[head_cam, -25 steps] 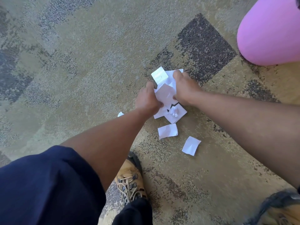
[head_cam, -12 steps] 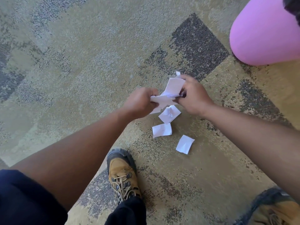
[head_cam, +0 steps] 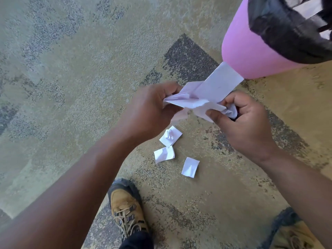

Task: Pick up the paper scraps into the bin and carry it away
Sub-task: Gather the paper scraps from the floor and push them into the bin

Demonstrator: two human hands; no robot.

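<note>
A bunch of white paper scraps (head_cam: 206, 94) is held above the carpet between both hands. My left hand (head_cam: 150, 110) grips its left end. My right hand (head_cam: 246, 126) grips its right end, with a crumpled piece in the palm. Three more scraps lie on the floor below: one crumpled (head_cam: 170, 136), one beside it (head_cam: 164, 154), one further right (head_cam: 190, 167). The pink bin (head_cam: 251, 49) with a black liner (head_cam: 280, 29) stands at the upper right, just beyond the held paper.
Patterned beige and grey carpet (head_cam: 71, 87) covers the floor. My tan left boot (head_cam: 126, 211) is below the scraps and my right boot (head_cam: 291, 234) sits at the bottom right corner.
Both hands have lifted the gathered scraps off the carpet and risen toward the bin. The view has shifted so the bin's black liner now shows.
</note>
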